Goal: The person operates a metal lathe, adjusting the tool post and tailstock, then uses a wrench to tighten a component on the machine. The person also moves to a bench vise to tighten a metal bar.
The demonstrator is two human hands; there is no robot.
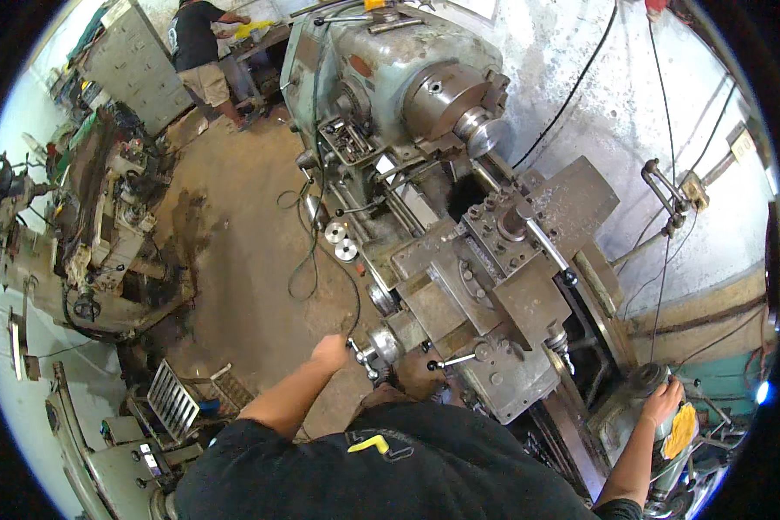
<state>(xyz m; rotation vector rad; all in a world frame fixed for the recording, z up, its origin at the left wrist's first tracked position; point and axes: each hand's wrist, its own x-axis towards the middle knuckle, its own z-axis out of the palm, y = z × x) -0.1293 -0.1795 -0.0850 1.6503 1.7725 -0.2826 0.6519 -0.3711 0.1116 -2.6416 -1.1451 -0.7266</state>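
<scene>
A large metal lathe (pixel 459 295) stretches diagonally in front of me. My left hand (pixel 330 354) is closed at the end of a crank handle (pixel 364 357), beside the round dial of the carriage (pixel 385 343). Off to the right, my right hand (pixel 663 400) lies on the tailstock (pixel 620 416), fingers stretched out, beside a yellow cloth (pixel 679 432). The chuck (pixel 446 97) at the far end grips a shiny round workpiece (pixel 482 132). Between them sits the tool post (pixel 513 224) with its long lever (pixel 548 246).
Two round metal pieces (pixel 345 250) rest on a ledge by the lathe bed. A cable (pixel 308 277) loops down over the brown floor (pixel 234 243). Another machine (pixel 104 217) stands on the left. Far back, a person (pixel 198 52) bends at a bench near a metal cabinet (pixel 134 69).
</scene>
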